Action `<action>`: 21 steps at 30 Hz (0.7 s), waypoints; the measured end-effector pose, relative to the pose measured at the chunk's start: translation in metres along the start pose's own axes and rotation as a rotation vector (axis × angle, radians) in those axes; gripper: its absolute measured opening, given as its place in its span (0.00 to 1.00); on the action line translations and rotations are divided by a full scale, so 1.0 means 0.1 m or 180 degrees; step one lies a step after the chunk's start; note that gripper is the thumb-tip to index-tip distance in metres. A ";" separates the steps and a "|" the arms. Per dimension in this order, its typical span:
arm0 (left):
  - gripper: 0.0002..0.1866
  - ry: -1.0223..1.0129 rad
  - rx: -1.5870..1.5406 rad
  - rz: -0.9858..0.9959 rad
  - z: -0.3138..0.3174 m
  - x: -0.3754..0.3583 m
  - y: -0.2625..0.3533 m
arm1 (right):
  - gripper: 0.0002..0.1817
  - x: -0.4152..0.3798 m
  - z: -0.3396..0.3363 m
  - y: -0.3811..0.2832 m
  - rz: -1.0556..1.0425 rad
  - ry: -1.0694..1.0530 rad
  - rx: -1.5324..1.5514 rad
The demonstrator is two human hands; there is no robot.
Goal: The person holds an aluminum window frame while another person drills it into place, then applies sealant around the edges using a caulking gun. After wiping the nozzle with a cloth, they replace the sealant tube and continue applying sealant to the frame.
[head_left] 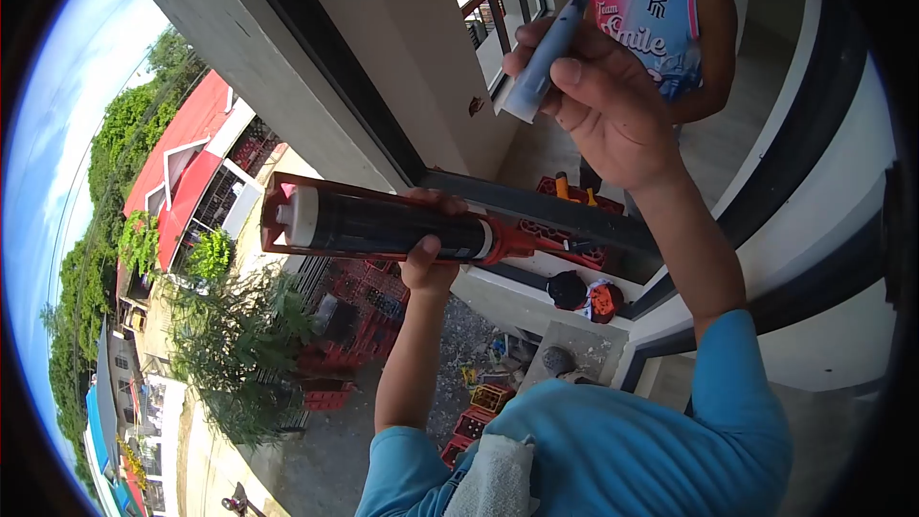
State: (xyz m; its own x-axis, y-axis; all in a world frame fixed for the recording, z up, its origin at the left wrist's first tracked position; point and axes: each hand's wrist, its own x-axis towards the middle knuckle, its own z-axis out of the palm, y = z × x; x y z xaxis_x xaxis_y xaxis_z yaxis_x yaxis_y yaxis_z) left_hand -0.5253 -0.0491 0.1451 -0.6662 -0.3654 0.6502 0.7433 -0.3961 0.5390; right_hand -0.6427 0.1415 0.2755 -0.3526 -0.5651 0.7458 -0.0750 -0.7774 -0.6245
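Observation:
My left hand (428, 263) is wrapped round a red caulking gun (509, 241) held almost level in front of an opening. A black sealant cartridge (388, 226) lies in its frame, its pale end and short spout (284, 214) facing left. Raised at the upper right, my right hand (617, 110) pinches a translucent, tapered nozzle (546, 62) between thumb and fingers. The nozzle's dark, narrow tip points up and its wide end points down. It is apart from the cartridge.
A dark window frame (546, 201) runs beside my hands, with a person in a pink and blue jersey (646, 24) behind it. A black cap-like item (567, 289) and an orange item (603, 301) sit by the sill. Red crates (359, 311) stand below.

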 end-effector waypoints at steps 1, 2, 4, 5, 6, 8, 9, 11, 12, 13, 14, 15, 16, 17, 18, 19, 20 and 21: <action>0.28 -0.0134 -0.0033 0.0147 0.05 -0.03 0.05 | 0.17 0.14 0.16 0.04 -0.0065 -0.0187 -0.0154; 0.28 -0.0252 -0.0065 0.0288 0.09 -0.08 0.12 | 0.17 0.27 0.33 0.09 -0.0118 -0.0371 -0.0301; 0.28 -0.0319 -0.0023 0.0557 0.13 -0.09 0.28 | 0.17 0.46 0.58 0.18 -0.0267 -0.0601 -0.0546; 0.28 -0.0249 -0.0113 0.0619 0.19 -0.10 0.36 | 0.13 0.58 0.66 0.23 -0.0342 -0.0750 -0.0283; 0.27 -0.0162 -0.0213 0.0664 0.22 -0.13 0.46 | 0.10 0.64 0.72 0.26 -0.0404 -0.0872 -0.0021; 0.27 -0.0176 -0.0154 0.0531 0.16 -0.28 0.65 | 0.11 0.65 0.82 0.30 -0.0177 -0.1200 0.0546; 0.27 -0.0307 -0.0095 0.0438 0.10 -0.39 0.70 | 0.12 0.69 0.84 0.38 -0.0158 -0.1355 0.0597; 0.27 -0.0319 0.0096 0.0041 -0.02 -0.70 0.74 | 0.10 0.54 0.97 0.36 0.0000 -0.1150 0.0342; 0.27 -0.0305 0.0271 -0.0172 -0.08 -0.87 0.74 | 0.08 0.42 1.05 0.30 0.0134 -0.0804 0.0049; 0.27 -0.0203 0.0462 -0.0411 -0.17 -1.05 0.71 | 0.09 0.35 1.07 0.37 0.0295 -0.0865 0.0113; 0.28 -0.0085 0.0633 -0.0658 -0.26 -1.24 0.66 | 0.09 0.28 1.09 0.44 0.0458 -0.0877 0.0183; 0.28 0.0026 0.0873 -0.0791 -0.40 -1.45 0.59 | 0.10 0.21 1.11 0.51 0.0631 -0.0879 0.0239; 0.28 0.0140 0.1095 -0.0935 -0.45 -1.58 0.57 | 0.10 0.14 1.14 0.58 0.0813 -0.0869 0.0283; 0.28 0.0207 0.1245 -0.1070 -0.49 -1.69 0.57 | 0.11 0.07 1.17 0.63 0.0943 -0.0919 0.0279; 0.28 0.0269 0.1385 -0.1201 -0.50 -1.76 0.59 | 0.11 0.02 1.19 0.68 0.1072 -0.0971 0.0261; 0.28 0.0330 0.1517 -0.1330 -0.50 -1.81 0.59 | 0.12 -0.02 1.21 0.72 0.1202 -0.1026 0.0237; 0.27 0.0412 0.1527 -0.1384 -0.51 -1.86 0.59 | 0.13 -0.07 1.24 0.77 0.1304 -0.1091 0.0186; 0.27 0.0489 0.1539 -0.1439 -0.51 -1.91 0.57 | 0.14 -0.14 1.25 0.83 0.1400 -0.1155 0.0134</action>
State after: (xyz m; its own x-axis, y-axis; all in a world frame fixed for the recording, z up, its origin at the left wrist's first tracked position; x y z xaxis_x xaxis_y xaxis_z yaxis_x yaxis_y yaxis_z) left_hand -0.3583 -0.0453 0.0241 -0.8922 -0.3822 0.2405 0.3096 -0.1300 0.9419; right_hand -0.5273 0.0503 0.2427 0.0012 -0.8909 0.4542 0.0465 -0.4537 -0.8900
